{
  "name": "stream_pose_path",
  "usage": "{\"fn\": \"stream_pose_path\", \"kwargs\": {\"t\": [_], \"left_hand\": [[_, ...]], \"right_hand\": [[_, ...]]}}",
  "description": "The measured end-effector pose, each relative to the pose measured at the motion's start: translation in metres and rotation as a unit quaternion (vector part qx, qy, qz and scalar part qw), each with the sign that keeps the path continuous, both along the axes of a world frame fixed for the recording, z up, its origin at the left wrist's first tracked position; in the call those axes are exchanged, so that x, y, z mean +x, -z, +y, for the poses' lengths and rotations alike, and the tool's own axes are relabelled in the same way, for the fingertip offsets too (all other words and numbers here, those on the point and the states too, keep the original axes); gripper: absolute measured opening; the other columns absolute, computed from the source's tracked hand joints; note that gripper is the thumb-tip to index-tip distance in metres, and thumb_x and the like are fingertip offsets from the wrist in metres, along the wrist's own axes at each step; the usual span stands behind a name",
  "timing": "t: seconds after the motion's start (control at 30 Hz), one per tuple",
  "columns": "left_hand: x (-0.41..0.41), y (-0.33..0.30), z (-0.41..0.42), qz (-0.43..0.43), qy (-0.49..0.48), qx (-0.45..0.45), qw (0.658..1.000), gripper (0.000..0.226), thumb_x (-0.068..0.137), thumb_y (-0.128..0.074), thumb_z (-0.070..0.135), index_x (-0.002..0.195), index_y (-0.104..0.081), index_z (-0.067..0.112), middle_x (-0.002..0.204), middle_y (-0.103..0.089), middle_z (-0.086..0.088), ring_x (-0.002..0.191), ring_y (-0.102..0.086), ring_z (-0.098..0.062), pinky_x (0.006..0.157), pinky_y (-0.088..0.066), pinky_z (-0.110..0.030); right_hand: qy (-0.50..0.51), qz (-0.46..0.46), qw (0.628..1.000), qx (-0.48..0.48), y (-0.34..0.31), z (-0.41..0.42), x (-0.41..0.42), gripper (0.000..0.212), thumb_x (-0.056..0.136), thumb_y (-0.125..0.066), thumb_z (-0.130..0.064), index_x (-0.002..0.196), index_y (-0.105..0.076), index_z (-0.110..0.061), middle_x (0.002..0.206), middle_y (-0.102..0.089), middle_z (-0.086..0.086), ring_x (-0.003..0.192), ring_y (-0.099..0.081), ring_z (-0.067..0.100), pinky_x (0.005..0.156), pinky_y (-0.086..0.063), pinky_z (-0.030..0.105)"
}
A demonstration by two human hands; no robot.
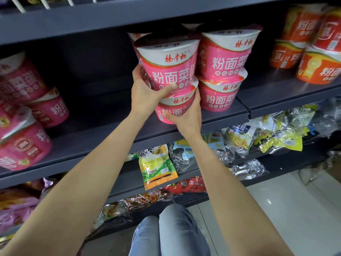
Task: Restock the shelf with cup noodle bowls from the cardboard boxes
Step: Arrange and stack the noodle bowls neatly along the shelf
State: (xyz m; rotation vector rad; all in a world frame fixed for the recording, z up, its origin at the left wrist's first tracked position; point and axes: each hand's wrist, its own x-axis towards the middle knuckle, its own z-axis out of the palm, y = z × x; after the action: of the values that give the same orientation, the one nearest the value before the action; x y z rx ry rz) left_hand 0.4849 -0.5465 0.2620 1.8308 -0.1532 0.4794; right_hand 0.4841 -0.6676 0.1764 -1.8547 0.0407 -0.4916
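Knees [169,231] low, both hands carry a two-bowl stack at the shelf [110,133] edge: left hand [145,93] fingers wrap the upper bowl [169,65], right hand [186,115] cups the lower bowl [173,109]; slide it in level beside the stocked stack [221,71], releasing only once seated.

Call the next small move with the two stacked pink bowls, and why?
Probably ease the stack back and down onto the shelf. The left hand grips the upper bowl, the right hand the lower bowl, which sits at the front edge, beside the placed pink stack, with open space behind.
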Motion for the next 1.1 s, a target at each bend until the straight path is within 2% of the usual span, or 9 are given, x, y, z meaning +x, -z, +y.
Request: {"fn": "stream_pose_path", "kwargs": {"t": [0.4,0.7,0.9,1.1], "left_hand": [[0.0048,-0.0031,0.0044,0.011,-0.004,0.011,1.000,0.103,0.064,-0.088,0.028,0.145,-0.026,0.011,0.134,-0.049,0.003,0.113,-0.050,-0.001,0.083,-0.044,-0.001],[0.0057,-0.0014,0.0031,0.015,-0.015,0.018,1.000,0.108,0.061,-0.089,0.038,0.145,-0.025,0.015,0.139,-0.049,0.001,0.123,-0.051,-0.008,0.095,-0.046,-0.016],[0.0061,0.0007,0.0011,0.013,-0.020,0.016,1.000,0.108,0.061,-0.089,0.039,0.145,-0.025,0.015,0.139,-0.049,0.001,0.123,-0.052,-0.009,0.090,-0.045,-0.013],[0.0077,-0.0005,0.0047,0.007,-0.019,0.035,0.999,0.111,0.057,-0.089,0.045,0.144,-0.027,0.014,0.139,-0.051,0.001,0.124,-0.052,-0.011,0.101,-0.047,-0.027]], "right_hand": [[0.045,-0.010,0.997,-0.058,-0.0040,0.0086,0.0008,0.124,0.055,-0.085,-0.051,0.148,-0.012,-0.017,0.144,-0.036,0.007,0.130,-0.042,0.026,0.104,-0.040,0.048],[0.058,-0.007,0.996,-0.065,-0.0050,0.0116,-0.0008,0.125,0.055,-0.085,-0.053,0.148,-0.011,-0.016,0.143,-0.036,0.009,0.130,-0.041,0.027,0.105,-0.039,0.049],[0.064,-0.004,0.995,-0.075,-0.0057,0.0116,-0.0022,0.124,0.056,-0.084,-0.055,0.148,-0.012,-0.016,0.143,-0.037,0.008,0.130,-0.042,0.026,0.104,-0.040,0.048],[0.051,0.003,0.996,-0.066,-0.0061,0.0095,-0.0040,0.122,0.057,-0.083,-0.055,0.149,-0.011,-0.018,0.146,-0.034,0.005,0.131,-0.041,0.024,0.103,-0.042,0.048]]}}
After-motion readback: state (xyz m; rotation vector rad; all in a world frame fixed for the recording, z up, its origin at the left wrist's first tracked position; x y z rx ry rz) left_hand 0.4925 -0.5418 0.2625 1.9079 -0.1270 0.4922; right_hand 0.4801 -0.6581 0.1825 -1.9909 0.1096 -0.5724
